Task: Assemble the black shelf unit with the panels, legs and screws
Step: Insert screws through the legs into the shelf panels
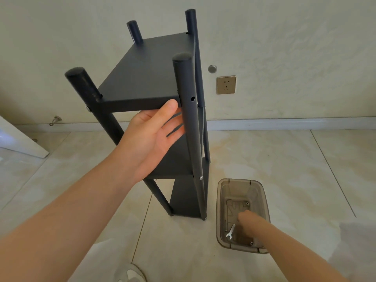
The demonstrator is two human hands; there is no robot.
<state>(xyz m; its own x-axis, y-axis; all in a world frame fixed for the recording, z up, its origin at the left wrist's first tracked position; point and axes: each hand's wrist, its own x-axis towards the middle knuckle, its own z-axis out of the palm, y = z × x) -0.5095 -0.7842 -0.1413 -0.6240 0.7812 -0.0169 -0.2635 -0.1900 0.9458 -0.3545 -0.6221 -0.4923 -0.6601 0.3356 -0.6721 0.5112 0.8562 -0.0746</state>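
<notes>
The black shelf unit (150,70) stands upright on the tiled floor, with three panels between its legs. My left hand (154,135) reaches under the top panel's front edge, thumb against the edge and fingers stretched out beneath it. The front right leg (189,123) shows an empty screw hole (192,98) level with this panel. A silver screw (88,108) sits in the front left leg, another screw (201,178) at the middle panel. My right hand (247,220) reaches down into a translucent brown bin (221,200), beside a small wrench (231,232); its blurred fingertips hide any hold.
A loose screw (247,204) lies in the bin. A wall socket (226,84) is behind the shelf. A door stopper (55,120) and a white door edge (20,139) are at the left. My foot (130,273) shows at the bottom.
</notes>
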